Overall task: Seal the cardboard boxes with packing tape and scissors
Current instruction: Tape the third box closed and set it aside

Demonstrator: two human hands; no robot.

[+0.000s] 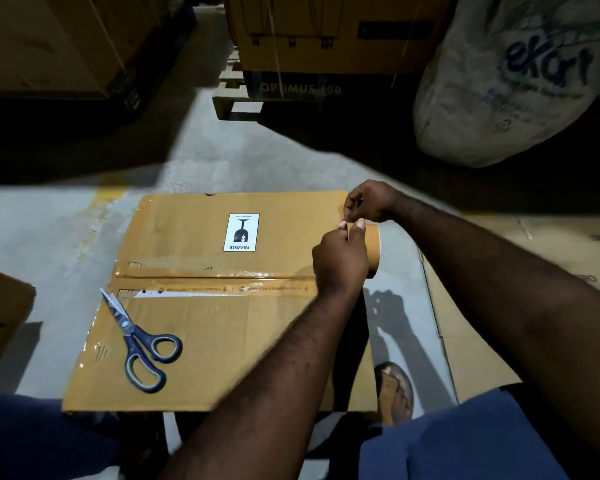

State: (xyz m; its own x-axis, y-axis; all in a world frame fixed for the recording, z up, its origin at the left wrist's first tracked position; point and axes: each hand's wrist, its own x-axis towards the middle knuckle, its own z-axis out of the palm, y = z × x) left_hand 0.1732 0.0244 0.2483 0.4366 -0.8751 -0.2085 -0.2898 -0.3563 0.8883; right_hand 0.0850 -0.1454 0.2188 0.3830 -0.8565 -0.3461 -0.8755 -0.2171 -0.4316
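Brown corrugated cardboard box (222, 341) lies flat on the grey floor mid-frame, with glossy tape along its centre seam. At its right edge our left hand (340, 261) grips the tan roll of packing tape (373, 244), fingers curled round it. Our right hand (369, 202) pinches at the roll's upper rim. Blue-handled steel scissors (142, 348) rest on the box at lower left, well apart from both hands. Its white rectangular label (241, 233) reads "FRAGILE", upside down to us. At upper right a white woven sack (516, 81) reads "ekart". A large carton (300, 88) at top centre, on a wooden pallet (227, 95), reads "OPTIMUS 100". Our sandalled foot (394, 389) sits just beside the box's lower right corner.
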